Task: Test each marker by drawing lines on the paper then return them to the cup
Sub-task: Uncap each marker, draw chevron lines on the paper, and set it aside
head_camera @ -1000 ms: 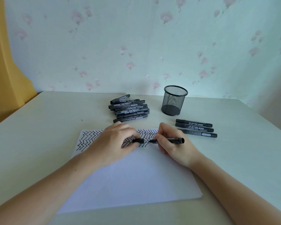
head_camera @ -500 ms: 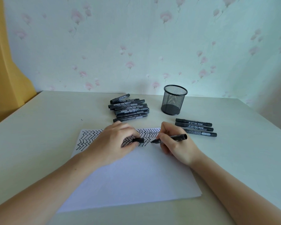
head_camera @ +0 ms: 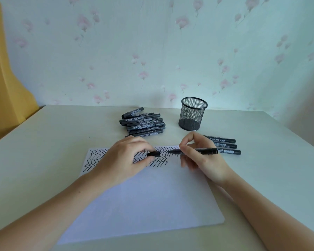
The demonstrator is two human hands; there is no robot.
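From my remote seat: the table (head_camera: 43, 151) carries the paper (head_camera: 152, 200), its far edge banded with black zigzag test lines (head_camera: 98, 156). Beyond my fingers stands the mesh cup (head_camera: 193, 115), seemingly empty; a stack of capped markers (head_camera: 143, 124) lies beyond the left fingers, and three more markers (head_camera: 223, 145) lie just past the right knuckles. My left hand (head_camera: 123, 160) rests on the sheet, thumb and forefinger pinching the cap (head_camera: 153, 153). My right hand (head_camera: 198, 156) grips the uncapped marker (head_camera: 194, 151) near its front, tip (head_camera: 169, 151) pointing at the cap's mouth, a short gap between them.

I judge the step in hand to be recapping. To do it well I would keep barrel and cap on one line, slide the tip straight in and press until it seats, keeping ink off my left fingertips.

Against the frame half a second back, the marker now lies level rather than nib-down on the paper, and my right fingers have lifted off the sheet; the left hand and cap have hardly moved.
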